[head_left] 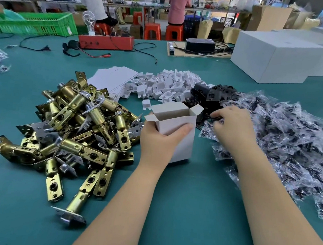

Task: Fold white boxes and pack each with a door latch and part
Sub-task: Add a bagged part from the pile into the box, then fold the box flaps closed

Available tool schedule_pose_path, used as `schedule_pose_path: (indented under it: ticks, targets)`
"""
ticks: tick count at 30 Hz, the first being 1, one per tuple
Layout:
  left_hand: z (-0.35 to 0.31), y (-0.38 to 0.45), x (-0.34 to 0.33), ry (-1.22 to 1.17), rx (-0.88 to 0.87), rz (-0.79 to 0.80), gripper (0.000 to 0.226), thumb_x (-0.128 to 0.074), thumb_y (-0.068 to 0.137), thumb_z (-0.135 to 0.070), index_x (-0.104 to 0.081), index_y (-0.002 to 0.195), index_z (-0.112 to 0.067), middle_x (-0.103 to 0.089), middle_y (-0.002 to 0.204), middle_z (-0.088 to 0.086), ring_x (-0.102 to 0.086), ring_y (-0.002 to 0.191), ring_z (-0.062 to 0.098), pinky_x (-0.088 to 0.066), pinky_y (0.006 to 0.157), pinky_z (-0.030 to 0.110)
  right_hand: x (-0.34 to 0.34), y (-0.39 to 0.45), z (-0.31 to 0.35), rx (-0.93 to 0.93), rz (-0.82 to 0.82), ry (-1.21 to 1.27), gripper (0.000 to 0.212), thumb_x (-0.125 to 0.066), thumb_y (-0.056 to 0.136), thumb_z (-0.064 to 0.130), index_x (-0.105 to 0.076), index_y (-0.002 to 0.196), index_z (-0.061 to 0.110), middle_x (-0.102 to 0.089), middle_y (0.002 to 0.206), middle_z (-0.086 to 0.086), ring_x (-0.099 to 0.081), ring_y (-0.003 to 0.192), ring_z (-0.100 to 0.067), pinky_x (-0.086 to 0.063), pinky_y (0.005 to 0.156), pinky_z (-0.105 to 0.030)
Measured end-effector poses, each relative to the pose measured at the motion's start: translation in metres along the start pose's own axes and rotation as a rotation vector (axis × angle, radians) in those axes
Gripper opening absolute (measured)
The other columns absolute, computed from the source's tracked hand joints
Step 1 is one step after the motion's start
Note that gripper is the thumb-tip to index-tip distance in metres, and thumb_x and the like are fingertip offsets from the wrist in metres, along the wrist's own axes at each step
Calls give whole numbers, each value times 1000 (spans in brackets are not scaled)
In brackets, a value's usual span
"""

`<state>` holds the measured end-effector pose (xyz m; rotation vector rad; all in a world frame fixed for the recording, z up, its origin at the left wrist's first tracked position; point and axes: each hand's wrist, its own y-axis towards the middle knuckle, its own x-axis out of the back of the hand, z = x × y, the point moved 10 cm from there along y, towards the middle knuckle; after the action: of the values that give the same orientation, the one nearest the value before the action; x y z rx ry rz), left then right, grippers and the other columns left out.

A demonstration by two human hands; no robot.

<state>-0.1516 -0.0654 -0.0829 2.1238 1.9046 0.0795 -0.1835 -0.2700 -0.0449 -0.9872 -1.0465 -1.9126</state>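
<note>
A small white box [182, 143] stands upright on the green table [189, 199], its top flaps open. My left hand [159, 139] grips it from the left, thumb across its front face. My right hand [232, 126] reaches into the dark parts just right of the box, fingers curled over a black plate [215, 117] at the edge of the black pile. Brass door latches [82, 127] lie heaped to the left. Flat white box blanks [111, 79] lie behind them.
White plastic pieces [167, 85] and black plates [210, 95] are piled behind the box. Clear bags of screws [292, 137] spread across the right. Large white cartons [275, 56] stand at the far right, a red device [105, 41] and green crate [34, 23] at the back.
</note>
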Motion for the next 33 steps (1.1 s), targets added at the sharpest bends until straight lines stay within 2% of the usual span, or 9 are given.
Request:
schedule_pose_path:
  ticks: [4, 8, 13, 18, 21, 24, 27, 31, 33]
  targets:
    - [0, -5, -22, -46, 23, 215, 30, -84, 71, -2, -72, 92, -21, -76, 88, -9, -73, 86, 8, -54, 71, 18, -11, 1, -14, -66, 82, -300, 33, -57, 89, 32, -64, 121, 29, -47, 138, 1, -33, 126, -28, -29, 100, -44]
    - [5, -2, -19, -103, 102, 194, 28, -85, 65, -14, -73, 91, -17, -77, 89, -2, -72, 85, 14, -56, 72, 27, -38, -4, -13, -96, 222, -442, 49, -53, 84, 61, -62, 121, 30, -44, 137, -1, -27, 129, -29, -24, 102, -48]
    - [6, -4, -22, -110, 127, 215, 28, -80, 63, -19, -74, 90, -16, -77, 88, -1, -72, 82, 14, -55, 68, 26, -43, -6, -10, -106, 192, -441, 47, -47, 88, 62, -55, 126, 36, -41, 135, -5, -24, 129, -31, -22, 103, -51]
    - [4, -6, -23, -100, 125, 241, 30, -80, 64, -18, -74, 93, -16, -77, 90, 0, -72, 83, 15, -56, 69, 26, -35, -8, -10, -122, 134, -282, 20, -56, 89, 45, -68, 103, 36, -46, 127, 2, -27, 126, -27, -19, 107, -49]
    - [1, -8, -27, -113, 107, 286, 24, -79, 64, -14, -75, 87, -20, -76, 87, -3, -71, 82, 12, -55, 69, 24, -27, -9, -8, -144, 96, -170, 3, -53, 90, 34, -55, 90, 31, -51, 124, 1, -32, 125, -28, -19, 107, -52]
    - [-4, -11, -32, -125, 78, 356, 24, -79, 66, -8, -77, 84, -23, -76, 86, -4, -71, 82, 10, -54, 68, 22, -19, -7, -10, -177, 71, 42, 12, -53, 87, 20, -50, 96, 28, -58, 104, 2, -45, 112, -25, -16, 109, -55]
    - [-11, -14, -36, -83, 30, 419, 30, -79, 66, -6, -76, 89, -26, -76, 91, -5, -70, 88, 10, -54, 73, 23, -11, -7, -11, -183, 20, 184, 10, -52, 95, 32, -45, 96, 25, -55, 88, 7, -48, 88, -21, -17, 110, -55]
    - [-14, -18, -35, -54, 8, 460, 37, -79, 65, -5, -77, 87, -35, -76, 90, -10, -70, 88, 6, -53, 74, 20, 3, -8, -9, -139, -97, 439, 14, -57, 94, 29, -45, 93, 22, -53, 77, 13, -54, 79, -20, -42, 87, -42]
    - [-12, -20, -33, -69, 23, 454, 38, -79, 63, -4, -77, 85, -34, -75, 88, -10, -69, 87, 6, -54, 75, 22, 7, -8, -7, -116, -113, 518, 19, -62, 91, 22, -46, 100, 22, -55, 82, 14, -56, 81, -16, -43, 74, -35]
